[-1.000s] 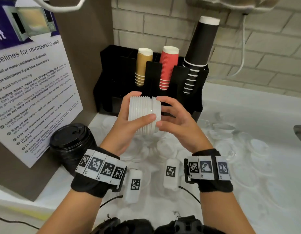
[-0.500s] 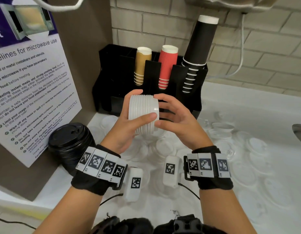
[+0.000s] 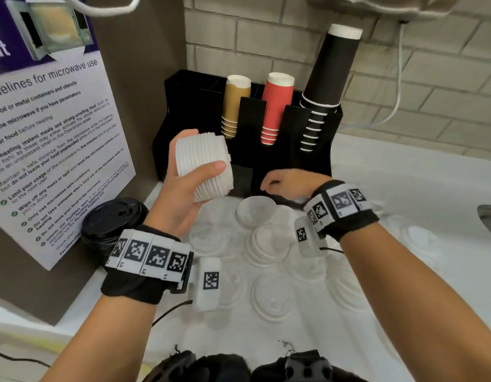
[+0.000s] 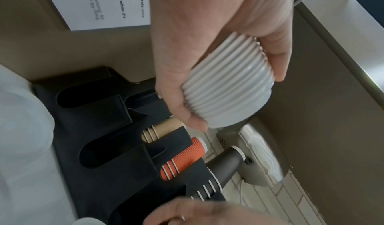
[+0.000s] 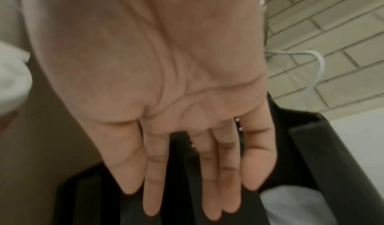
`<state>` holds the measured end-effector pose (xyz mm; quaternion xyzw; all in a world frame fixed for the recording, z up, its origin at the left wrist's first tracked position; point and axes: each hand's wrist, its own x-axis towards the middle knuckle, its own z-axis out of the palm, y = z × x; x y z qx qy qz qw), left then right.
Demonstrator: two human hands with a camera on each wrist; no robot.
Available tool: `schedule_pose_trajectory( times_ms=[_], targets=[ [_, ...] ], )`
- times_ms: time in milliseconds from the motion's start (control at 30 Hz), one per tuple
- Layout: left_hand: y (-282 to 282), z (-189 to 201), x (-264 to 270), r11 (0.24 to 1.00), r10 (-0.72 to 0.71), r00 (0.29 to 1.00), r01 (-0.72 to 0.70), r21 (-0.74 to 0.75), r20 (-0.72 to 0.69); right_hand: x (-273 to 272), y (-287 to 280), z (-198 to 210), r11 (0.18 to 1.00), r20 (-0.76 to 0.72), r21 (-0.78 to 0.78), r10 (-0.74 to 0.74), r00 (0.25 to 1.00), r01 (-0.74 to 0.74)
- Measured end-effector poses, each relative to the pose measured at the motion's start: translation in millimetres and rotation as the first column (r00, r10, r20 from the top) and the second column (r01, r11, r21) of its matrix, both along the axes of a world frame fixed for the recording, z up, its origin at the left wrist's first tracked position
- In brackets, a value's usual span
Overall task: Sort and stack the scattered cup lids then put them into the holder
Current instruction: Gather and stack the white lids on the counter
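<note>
Light, slick lid stack gripped sideways in left hand; best squeezed end to end. Right hand flat-fingered, probably empty, near holder.

A wall of pale brick-shaped tiles runs behind a white countertop. A white cable hangs down the tiles from a white appliance mounted at the top edge. On the left stands a brown panel bearing a poster of microwave guidelines, purple at its top with a picture of a microwave. At the far right edge, the metal rim of a sink cuts into the counter. The light is even and bright on the white surface.
</note>
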<state>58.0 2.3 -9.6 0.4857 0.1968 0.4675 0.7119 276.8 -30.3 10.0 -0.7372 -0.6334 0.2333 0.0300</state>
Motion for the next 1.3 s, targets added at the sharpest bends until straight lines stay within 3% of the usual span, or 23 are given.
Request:
schedule_pose_trajectory(
  times_ms=[100,200,367,433,600,800,867,933,1067,1233,1300],
  targets=[
    [1,-3,-5,1.000,-0.003,1.000,0.003,-0.016,-0.012,-7,4,-12,0.954,0.185,-0.296,0.099,0.978,-0.041],
    [1,-5,-6,1.000,-0.005,1.000,0.005,-0.024,-0.020,-12,6,-21,0.941,0.273,-0.338,0.115,0.955,-0.017],
    [1,-5,-7,1.000,0.005,1.000,-0.005,-0.014,-0.027,-16,15,-19,0.999,0.268,-0.035,-0.018,0.963,0.029],
    [1,-3,-6,1.000,0.005,1.000,-0.005,-0.008,-0.030,-25,18,-12,0.998,0.293,0.064,0.004,0.956,-0.024],
    [3,0,-7,0.999,0.030,0.998,-0.029,0.022,-0.047,-44,17,-10,0.902,0.443,0.305,0.151,0.884,-0.307],
    [8,1,-10,0.995,0.102,0.994,-0.102,0.013,-0.033,-47,13,-14,0.844,0.433,0.454,0.071,0.898,-0.286],
    [8,-1,-8,0.993,0.120,0.992,-0.120,0.010,-0.032,-41,11,-14,0.833,0.332,0.526,-0.012,0.943,-0.174],
    [7,-4,-5,0.992,0.125,0.992,-0.125,-0.006,-0.034,-37,7,-13,0.792,0.087,0.610,-0.089,0.992,0.017],
    [4,-8,4,0.993,0.115,0.992,-0.117,-0.025,-0.048,-41,-4,-11,0.736,-0.360,0.628,-0.013,0.933,0.253],
    [3,-8,10,0.991,0.126,0.991,-0.127,-0.038,-0.037,-54,-18,-12,0.743,-0.453,0.632,0.121,0.883,0.222],
    [2,-8,12,0.992,0.118,0.993,-0.119,-0.047,-0.019,-57,-25,-16,0.769,-0.535,0.594,0.160,0.830,0.235]
  ],
)
